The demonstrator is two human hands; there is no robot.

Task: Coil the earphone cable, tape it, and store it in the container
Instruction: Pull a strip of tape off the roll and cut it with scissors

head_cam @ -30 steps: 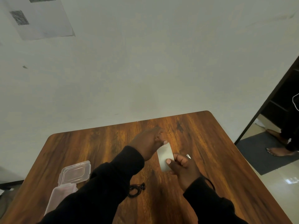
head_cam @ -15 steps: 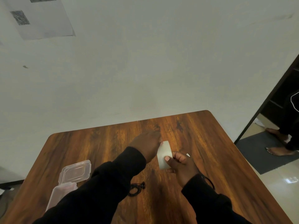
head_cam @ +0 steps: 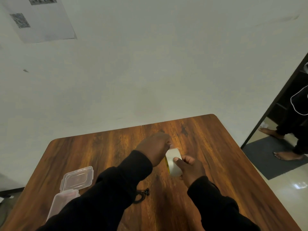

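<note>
A white roll of tape [head_cam: 173, 162] is held above the middle of the wooden table [head_cam: 225, 164]. My right hand [head_cam: 190, 169] grips the roll from the near side, thumb on its face. My left hand [head_cam: 154, 147] pinches the roll's far top edge with its fingertips. The black earphone cable [head_cam: 141, 195] lies coiled on the table, partly hidden under my left sleeve. A clear plastic container [head_cam: 62, 202] sits at the near left with its hinged lid [head_cam: 77, 178] open beside it.
The table's far edge meets a white wall with a paper sheet [head_cam: 38, 17] stuck high on the left. To the right, past a dark door frame, a person's bare feet [head_cam: 286, 155] stand by a grey mat [head_cam: 273, 157].
Both hands have stayed on the tape roll. The roll has turned a little in my right hand, and my left fingers have shifted along its top edge.
</note>
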